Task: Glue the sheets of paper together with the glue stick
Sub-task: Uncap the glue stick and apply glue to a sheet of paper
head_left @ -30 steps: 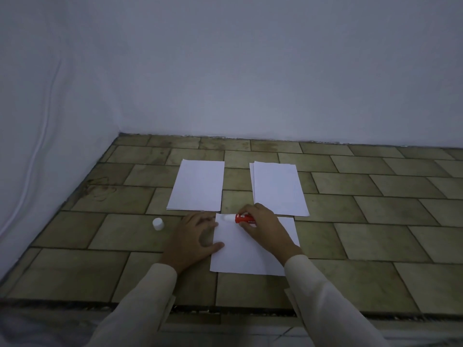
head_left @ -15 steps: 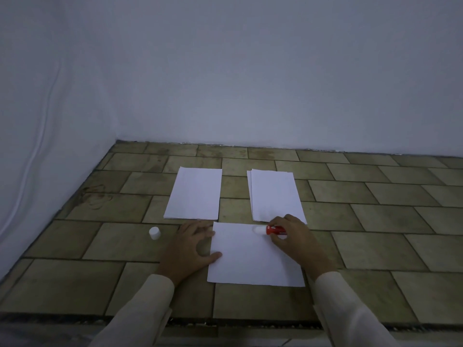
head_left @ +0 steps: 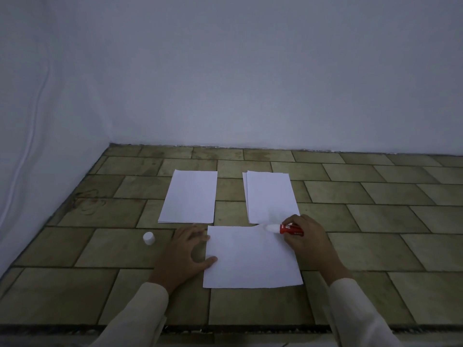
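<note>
A white sheet of paper (head_left: 250, 259) lies crosswise on the tiled floor in front of me. My left hand (head_left: 186, 256) rests flat at its left edge, thumb on the paper, fingers spread. My right hand (head_left: 309, 242) grips a red glue stick (head_left: 285, 229) whose white tip touches the sheet's far right corner. Beyond lie a single white sheet (head_left: 189, 196) on the left and a small stack of white sheets (head_left: 270, 196) on the right. The glue stick's white cap (head_left: 148, 238) stands on the floor left of my left hand.
The tiled floor (head_left: 375, 221) runs to a white wall (head_left: 250, 83) at the back and a white wall (head_left: 30, 146) on the left. A dark edge strip (head_left: 250, 329) crosses the bottom of the view.
My right hand has slid the glue stick rightward along the far edge of the near sheet, from near its left corner to its right corner. The left hand stayed in place.
</note>
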